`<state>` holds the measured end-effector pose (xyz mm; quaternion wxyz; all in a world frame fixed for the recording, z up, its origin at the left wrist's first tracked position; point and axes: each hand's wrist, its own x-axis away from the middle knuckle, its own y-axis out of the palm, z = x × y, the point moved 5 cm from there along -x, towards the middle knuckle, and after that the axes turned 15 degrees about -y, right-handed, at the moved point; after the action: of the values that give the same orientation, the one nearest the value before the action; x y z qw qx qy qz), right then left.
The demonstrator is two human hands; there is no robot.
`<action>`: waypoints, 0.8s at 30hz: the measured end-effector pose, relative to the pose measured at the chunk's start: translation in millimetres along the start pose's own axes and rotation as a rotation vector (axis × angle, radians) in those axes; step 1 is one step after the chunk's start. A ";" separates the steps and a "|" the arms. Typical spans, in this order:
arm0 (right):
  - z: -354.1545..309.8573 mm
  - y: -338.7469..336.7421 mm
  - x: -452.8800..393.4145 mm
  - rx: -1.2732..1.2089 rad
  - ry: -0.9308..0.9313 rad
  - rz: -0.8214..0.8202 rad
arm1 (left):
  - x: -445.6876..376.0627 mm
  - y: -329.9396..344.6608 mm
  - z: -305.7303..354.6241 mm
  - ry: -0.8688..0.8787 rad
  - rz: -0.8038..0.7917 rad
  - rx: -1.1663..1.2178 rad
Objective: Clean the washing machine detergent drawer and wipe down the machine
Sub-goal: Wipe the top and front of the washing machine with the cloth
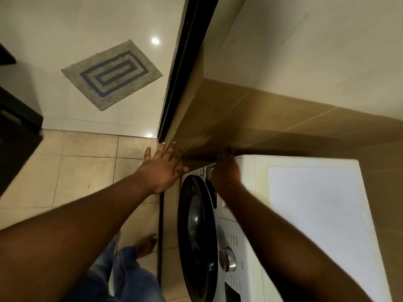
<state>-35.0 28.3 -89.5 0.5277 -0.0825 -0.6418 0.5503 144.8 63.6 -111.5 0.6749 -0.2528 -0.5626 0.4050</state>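
White washing machine (305,214) under and beyond the right hand, seen tilted, its flat top stretching off to that hand's right. Tiled floor (87,171) beneath the left hand and forearm; tan wall (261,118) just past both sets of fingertips. Round dark door (196,225) on the machine front, below the left hand and between the two forearms. Grey mat (112,74) with blue rectangles well beyond the left hand, on pale glossy flooring. Detergent drawer (236,163) at the machine's far front corner, directly under the right hand and mostly covered by it. Left hand (162,168) spread wide, fingers straight, held in the air just beside that corner, gripping nothing. Right hand (226,173) laid over the drawer front, fingertips in shadow at the far edge; cannot tell whether curled round it or merely resting. Silver dial (227,259) on the control panel, beside the right forearm. Bare foot (148,243) under the left forearm.
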 end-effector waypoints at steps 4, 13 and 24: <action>22.0 -23.1 13.7 0.277 -0.023 -0.021 | 3.2 0.8 12.3 0.022 -0.017 -0.001; 16.1 -23.8 36.9 0.220 -0.091 0.018 | 4.3 -6.8 24.4 0.048 -0.017 -0.050; -5.7 0.4 68.7 0.234 -0.127 0.018 | 5.5 -7.7 31.9 0.096 0.026 -0.084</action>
<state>-60.3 79.2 -50.5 0.4869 0.0088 -0.6045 0.6304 116.3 60.4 -94.7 0.6845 -0.3073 -0.5428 0.3774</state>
